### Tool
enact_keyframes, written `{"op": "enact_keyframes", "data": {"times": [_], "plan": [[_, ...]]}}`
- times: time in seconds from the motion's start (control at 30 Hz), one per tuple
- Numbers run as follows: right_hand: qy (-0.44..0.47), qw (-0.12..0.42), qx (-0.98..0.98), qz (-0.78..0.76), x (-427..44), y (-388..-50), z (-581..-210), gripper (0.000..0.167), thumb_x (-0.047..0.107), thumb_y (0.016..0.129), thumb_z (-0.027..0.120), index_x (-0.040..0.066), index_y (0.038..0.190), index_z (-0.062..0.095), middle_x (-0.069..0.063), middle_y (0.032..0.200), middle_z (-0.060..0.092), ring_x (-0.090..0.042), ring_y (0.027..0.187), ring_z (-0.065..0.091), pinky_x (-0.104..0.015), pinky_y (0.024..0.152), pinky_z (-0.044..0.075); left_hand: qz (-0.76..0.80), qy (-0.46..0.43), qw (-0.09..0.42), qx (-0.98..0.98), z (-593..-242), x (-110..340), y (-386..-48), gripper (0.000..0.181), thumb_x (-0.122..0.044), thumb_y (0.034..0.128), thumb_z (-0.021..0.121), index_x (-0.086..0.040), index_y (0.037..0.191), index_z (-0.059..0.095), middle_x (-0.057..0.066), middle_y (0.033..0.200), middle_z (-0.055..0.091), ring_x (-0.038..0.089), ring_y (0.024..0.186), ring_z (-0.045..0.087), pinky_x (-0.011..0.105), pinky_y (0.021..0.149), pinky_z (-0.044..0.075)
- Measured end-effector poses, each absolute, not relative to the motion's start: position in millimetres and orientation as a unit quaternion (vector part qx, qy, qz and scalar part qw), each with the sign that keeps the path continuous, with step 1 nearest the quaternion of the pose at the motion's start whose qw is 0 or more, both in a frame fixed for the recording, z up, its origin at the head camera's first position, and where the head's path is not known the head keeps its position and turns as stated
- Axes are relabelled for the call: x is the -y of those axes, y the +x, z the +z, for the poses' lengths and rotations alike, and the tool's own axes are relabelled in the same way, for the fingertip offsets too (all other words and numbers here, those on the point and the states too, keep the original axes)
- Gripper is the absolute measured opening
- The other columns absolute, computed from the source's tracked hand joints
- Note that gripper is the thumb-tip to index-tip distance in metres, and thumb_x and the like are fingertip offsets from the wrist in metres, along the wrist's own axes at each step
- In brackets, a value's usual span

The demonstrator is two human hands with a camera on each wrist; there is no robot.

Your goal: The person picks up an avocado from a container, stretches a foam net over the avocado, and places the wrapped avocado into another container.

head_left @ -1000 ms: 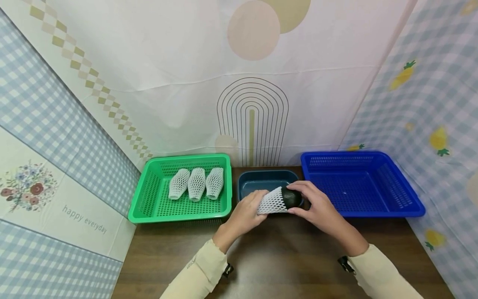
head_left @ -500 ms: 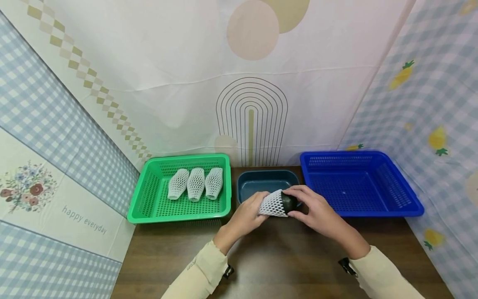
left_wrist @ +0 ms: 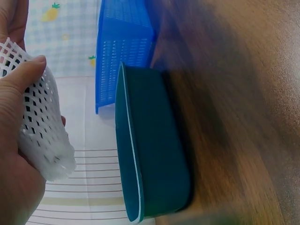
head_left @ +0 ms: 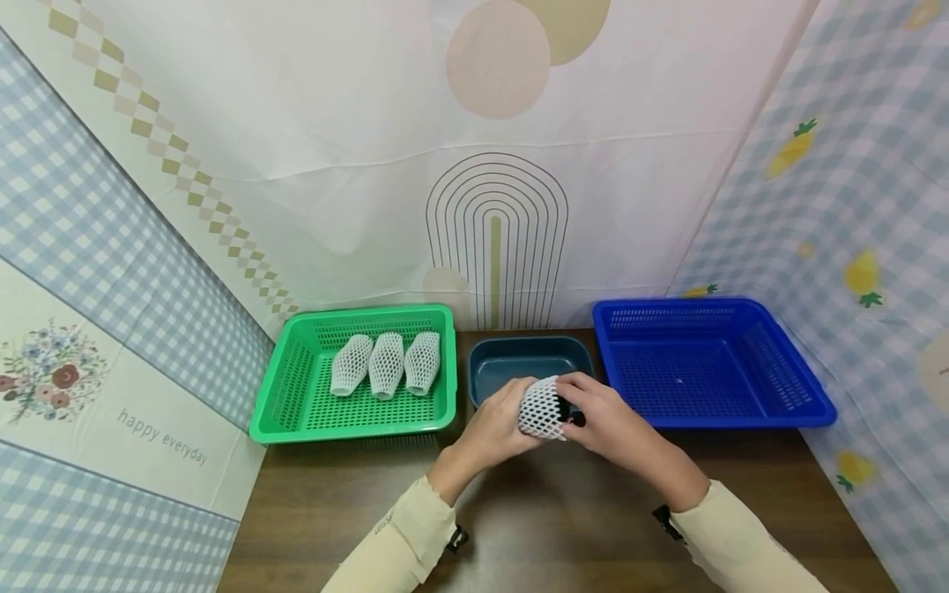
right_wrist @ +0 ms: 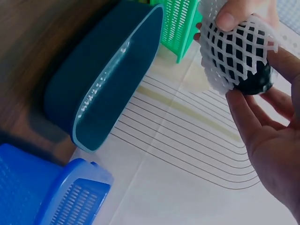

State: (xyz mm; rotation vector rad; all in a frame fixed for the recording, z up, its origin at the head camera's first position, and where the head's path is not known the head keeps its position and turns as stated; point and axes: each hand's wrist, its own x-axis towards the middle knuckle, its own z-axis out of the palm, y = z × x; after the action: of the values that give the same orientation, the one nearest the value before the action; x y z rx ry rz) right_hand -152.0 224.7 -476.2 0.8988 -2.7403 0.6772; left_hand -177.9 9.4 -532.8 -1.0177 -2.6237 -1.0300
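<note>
In the head view my left hand (head_left: 495,424) grips a white foam net sleeve (head_left: 539,409) from the left, above the table's middle. Inside the sleeve is a dark green, oval fruit that looks like an avocado (right_wrist: 255,83), its dark end poking out on the right. My right hand (head_left: 610,418) pinches the net's edge at that end with thumb and fingers. The left wrist view shows the left thumb (left_wrist: 30,72) lying across the mesh. A dark teal tub (head_left: 530,346) stands just behind the hands, and no fruit shows in its visible part.
A green basket (head_left: 356,435) at the left holds three netted pieces (head_left: 386,366) lying side by side. To the right stands a blue basket (head_left: 712,379). Brown wooden tabletop (head_left: 549,527) lies in front, and a patterned cloth (head_left: 356,165) hangs behind.
The foam net now covers more of the dark fruit, with less of it showing at the right end. My right hand has moved left and closer to my left hand.
</note>
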Motion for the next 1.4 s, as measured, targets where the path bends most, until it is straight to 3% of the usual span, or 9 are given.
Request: {"op": "enact_keyframes", "data": {"times": [0.33,0.47,0.67,0.87,1.1,1.4], "plan": [[0.241,0.0,0.903,0.356,-234,-156,-490,0.055,0.001,0.086,0.078,-0.001,0.137,0.058,-0.017,0.134,0.064,-0.029,0.114,0.067,-0.04,0.09,0.06,-0.376,-0.312,0.026,0.872,-528,2,-178,0.102,-0.04,0.0744,0.093,-0.009,0.153,0.036,0.01,0.144,0.057,0.021,0.12,0.061,0.039,0.102,0.054],[0.212,-0.002,0.892,0.399,-241,-156,-494,0.055,-0.003,0.085,0.077,-0.003,0.137,0.058,-0.018,0.135,0.063,-0.031,0.117,0.066,-0.04,0.09,0.059,-0.38,-0.31,0.037,0.871,-530,11,-178,0.088,-0.042,0.0766,0.09,-0.01,0.146,0.047,0.006,0.137,0.062,0.017,0.114,0.062,0.038,0.097,0.056],[0.196,-0.01,0.879,0.435,-245,-155,-496,0.054,-0.007,0.084,0.077,-0.005,0.135,0.059,-0.02,0.134,0.063,-0.033,0.117,0.065,-0.038,0.09,0.059,-0.414,-0.342,0.061,0.841,-534,11,-179,0.069,-0.03,0.0799,0.089,-0.006,0.136,0.057,0.008,0.129,0.066,0.019,0.111,0.064,0.037,0.095,0.056],[0.2,0.0,0.884,0.423,-241,-155,-497,0.047,-0.011,0.082,0.073,-0.005,0.127,0.064,-0.019,0.125,0.067,-0.027,0.104,0.067,-0.034,0.082,0.061,-0.429,-0.354,0.084,0.827,-534,4,-177,0.073,-0.024,0.0748,0.093,-0.005,0.136,0.057,0.01,0.129,0.067,0.022,0.112,0.066,0.037,0.097,0.056],[0.217,0.032,0.908,0.357,-227,-156,-497,0.038,-0.009,0.075,0.077,-0.002,0.112,0.07,-0.014,0.11,0.072,-0.02,0.091,0.067,-0.032,0.074,0.056,-0.425,-0.342,0.067,0.835,-530,-1,-175,0.083,-0.025,0.0711,0.094,-0.005,0.14,0.053,0.01,0.133,0.065,0.023,0.118,0.064,0.038,0.101,0.054],[0.213,0.028,0.912,0.349,-221,-156,-497,0.041,-0.006,0.075,0.081,-0.002,0.114,0.068,-0.014,0.11,0.071,-0.021,0.092,0.067,-0.036,0.076,0.058,-0.349,-0.333,0.05,0.874,-520,4,-172,0.084,-0.036,0.0778,0.09,-0.008,0.144,0.047,0.008,0.136,0.061,0.02,0.118,0.062,0.038,0.103,0.054]]}}
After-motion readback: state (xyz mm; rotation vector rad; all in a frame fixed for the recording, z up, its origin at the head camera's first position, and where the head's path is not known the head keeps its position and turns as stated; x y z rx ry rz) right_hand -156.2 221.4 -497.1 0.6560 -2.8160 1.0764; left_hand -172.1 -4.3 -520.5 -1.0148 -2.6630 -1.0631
